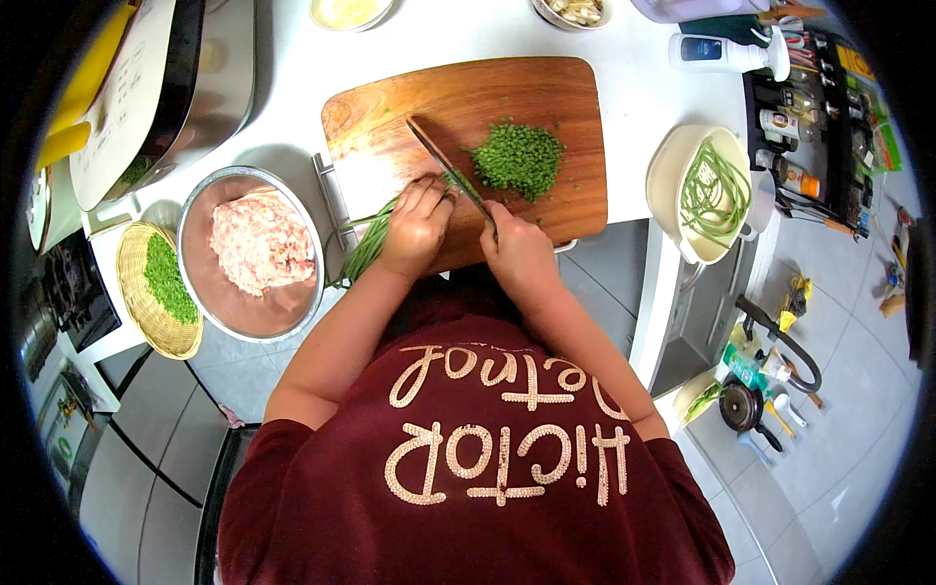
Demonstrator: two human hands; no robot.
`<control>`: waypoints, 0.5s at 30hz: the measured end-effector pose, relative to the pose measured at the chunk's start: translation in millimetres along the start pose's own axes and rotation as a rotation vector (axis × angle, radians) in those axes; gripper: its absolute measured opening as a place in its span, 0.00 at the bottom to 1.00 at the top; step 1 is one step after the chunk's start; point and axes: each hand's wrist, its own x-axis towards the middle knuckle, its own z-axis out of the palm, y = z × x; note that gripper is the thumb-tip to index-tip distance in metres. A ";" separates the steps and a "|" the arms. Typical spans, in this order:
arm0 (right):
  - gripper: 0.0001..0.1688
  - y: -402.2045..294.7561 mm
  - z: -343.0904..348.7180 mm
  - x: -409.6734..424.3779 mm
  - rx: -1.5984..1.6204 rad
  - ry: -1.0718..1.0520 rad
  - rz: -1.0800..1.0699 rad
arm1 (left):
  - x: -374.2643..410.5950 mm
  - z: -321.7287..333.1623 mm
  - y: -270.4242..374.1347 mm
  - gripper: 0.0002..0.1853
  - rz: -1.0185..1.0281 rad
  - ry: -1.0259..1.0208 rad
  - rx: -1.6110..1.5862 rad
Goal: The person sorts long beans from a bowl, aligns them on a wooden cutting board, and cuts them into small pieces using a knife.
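Note:
A wooden cutting board lies before me on the white counter. My left hand presses a bundle of long green beans on the board, with their tails hanging past its near left edge. In my right hand is the handle of a kitchen knife. Its blade slants up and left across the board, close beside my left fingertips at the beans' cut ends. Right of the blade sits a heap of finely chopped green beans.
On the left stand a metal bowl of minced meat, a wicker basket of chopped greens, and a large appliance. A cream colander with long beans sits right, near a spray bottle. Two small bowls stand at the back.

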 end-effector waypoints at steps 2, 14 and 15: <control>0.17 -0.8 1.0 2.1 -0.006 -0.014 0.013 | -1.7 1.2 -1.9 0.09 0.003 0.003 0.004; 0.19 10.4 3.7 -1.2 0.104 0.045 -0.052 | -0.4 8.7 -1.1 0.07 -0.001 0.085 -0.011; 0.19 8.2 0.6 -2.3 0.093 0.027 -0.053 | -0.1 8.4 -1.9 0.07 -0.004 0.084 -0.011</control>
